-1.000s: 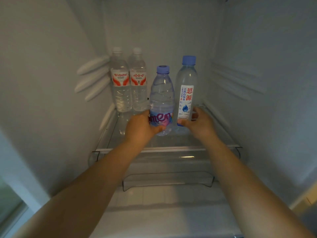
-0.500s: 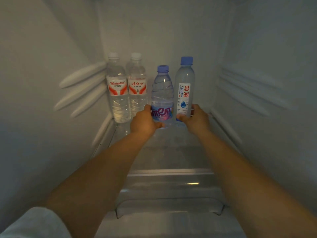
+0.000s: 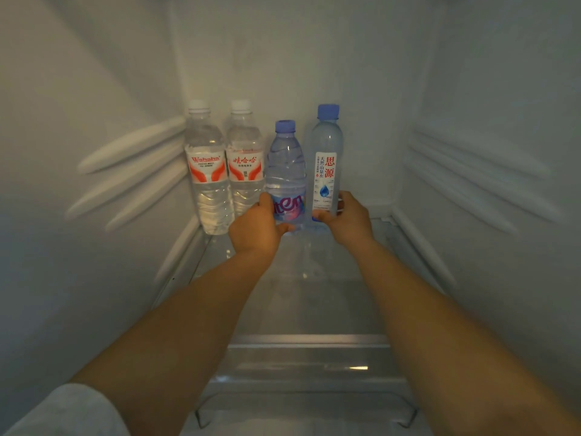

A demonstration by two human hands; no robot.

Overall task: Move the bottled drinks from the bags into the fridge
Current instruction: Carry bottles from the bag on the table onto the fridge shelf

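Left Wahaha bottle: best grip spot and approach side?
Grip the Wahaha bottle around its labelled mid-body, coming from the front. It stands upright at the back left of the shelf, close to the fridge wall and with its twin tight on the right, so side approaches look blocked; the front is open.

Dim, bluish-grey throughout, no strong source seen; soft flat light reaching in from the camera side. One small bright glare streak on the clear shelf front (image 3: 358, 368). Faint reflections of bottles on the glass shelf (image 3: 301, 297). Soft shadows only, darkest along the lower left wall (image 3: 63, 278) and the frame corners. Labels on the four bottles (image 3: 264, 171) sharp enough to read at centre. Forearms (image 3: 176, 325) near the bottom edge soft and stretched. Wide-angle bending obvious: side walls and wall ribs (image 3: 132, 171) bowed outward. Slight grain, muted colour, mild vignetting.
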